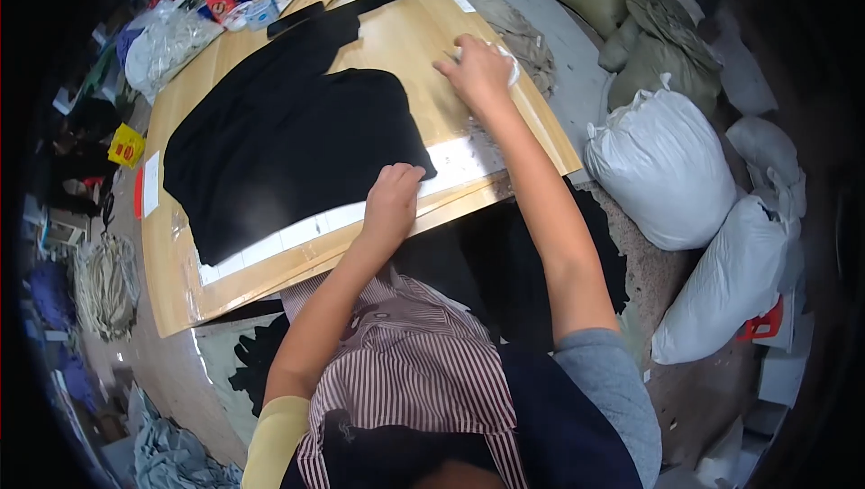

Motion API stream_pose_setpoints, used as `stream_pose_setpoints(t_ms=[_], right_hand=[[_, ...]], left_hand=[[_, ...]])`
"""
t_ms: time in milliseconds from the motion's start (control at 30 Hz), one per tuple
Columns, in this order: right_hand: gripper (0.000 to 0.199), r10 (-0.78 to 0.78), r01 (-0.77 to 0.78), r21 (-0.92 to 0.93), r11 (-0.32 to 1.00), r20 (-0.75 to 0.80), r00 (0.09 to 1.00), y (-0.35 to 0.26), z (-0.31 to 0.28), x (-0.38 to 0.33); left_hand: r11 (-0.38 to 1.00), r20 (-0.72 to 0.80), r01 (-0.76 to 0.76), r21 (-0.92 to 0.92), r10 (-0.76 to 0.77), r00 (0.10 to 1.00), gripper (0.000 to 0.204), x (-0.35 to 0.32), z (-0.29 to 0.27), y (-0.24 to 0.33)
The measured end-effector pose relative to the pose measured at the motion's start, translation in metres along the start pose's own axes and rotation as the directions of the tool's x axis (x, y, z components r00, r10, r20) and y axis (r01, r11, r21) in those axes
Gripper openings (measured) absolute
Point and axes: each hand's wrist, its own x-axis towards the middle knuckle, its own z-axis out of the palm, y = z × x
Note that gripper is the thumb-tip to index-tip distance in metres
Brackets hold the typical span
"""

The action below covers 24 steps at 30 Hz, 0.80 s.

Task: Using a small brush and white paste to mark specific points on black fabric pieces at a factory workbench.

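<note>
Your left hand [393, 196] presses, fingers curled, on the black cloth's [288, 142] near edge on the table [423, 39]. Your right hand [478, 70] grips a white wad [511, 61] beyond it.

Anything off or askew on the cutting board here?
Nothing damaged or spilled. The black fabric lies skewed, its near corner overlapping the white ruler strip under the left hand. The right hand rests on a white scrap near the wooden board edge. Clutter crowds the far corner.

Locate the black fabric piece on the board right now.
Head view: the black fabric lies flat on the wooden board, left of centre, its near corner under the left hand; the right hand rests on bare board to its right.
</note>
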Motion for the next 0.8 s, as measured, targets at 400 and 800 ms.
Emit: stream_pose_setpoints(t_ms=[400, 800], right_hand=[[0.023, -0.085, 0.085, -0.067, 0.994, 0.007, 0.996, 0.052, -0.008, 0.019], [0.014, -0.116, 0.193, 0.169, 0.967, -0.381, 0.917, 0.049, -0.055, -0.044]], left_hand=[[0.993, 0.030, -0.042, 0.107, 0.039, 0.999, 0.021, 0.021, 0.034, 0.000], [0.981, 0.073, 0.026, 0.190, -0.040, 0.997, 0.025, 0.016, 0.034, 0.016]])
